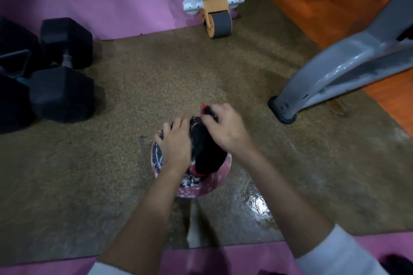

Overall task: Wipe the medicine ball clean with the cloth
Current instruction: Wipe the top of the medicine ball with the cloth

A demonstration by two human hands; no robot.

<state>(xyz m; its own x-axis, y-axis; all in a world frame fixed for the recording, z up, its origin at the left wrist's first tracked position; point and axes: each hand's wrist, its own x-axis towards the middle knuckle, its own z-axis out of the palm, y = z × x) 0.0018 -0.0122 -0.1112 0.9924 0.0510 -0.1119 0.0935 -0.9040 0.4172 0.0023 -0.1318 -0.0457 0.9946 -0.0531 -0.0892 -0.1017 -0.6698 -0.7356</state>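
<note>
A pink and black medicine ball (pixel 209 186), streaked with white residue, rests on the speckled brown floor mat in the lower middle of the head view. A black cloth with a red edge (pixel 204 152) lies draped over the top of the ball. My left hand (pixel 175 144) presses flat on the ball's left side, fingers spread, touching the cloth's left edge. My right hand (pixel 225 128) pinches the far end of the cloth at the ball's upper right. Much of the ball's top is hidden under the cloth and both hands.
Black hex dumbbells (pixel 61 69) lie at the left. An orange and grey ab roller (pixel 218 20) stands at the back by the pink wall. A grey machine leg (pixel 330 73) reaches in from the right. A wet shiny patch (pixel 259 203) sits right of the ball. A pink mat (pixel 201 259) lies nearest me.
</note>
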